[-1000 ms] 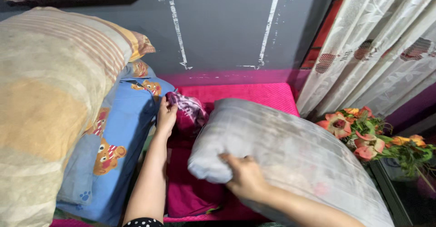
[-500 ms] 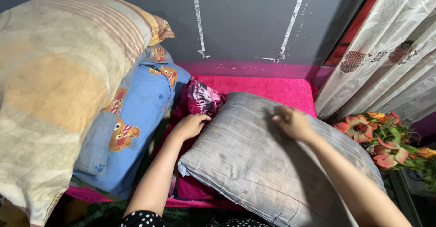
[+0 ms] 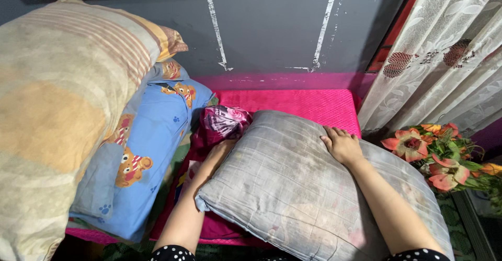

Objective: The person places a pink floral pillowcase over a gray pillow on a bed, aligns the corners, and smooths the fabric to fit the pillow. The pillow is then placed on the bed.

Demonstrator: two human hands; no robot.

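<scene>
The right hand (image 3: 342,145) is lying flat and open on the grey pillow (image 3: 314,188). The left hand (image 3: 222,148) is tucking under its edge, grip hidden. With so loose a hold, the pillow could be slipping onto the flowers (image 3: 434,156).

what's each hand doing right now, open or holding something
Left hand: tucked at the grey pillow edge, grip cannot be told.
Right hand: open, flat on the grey pillow.
</scene>
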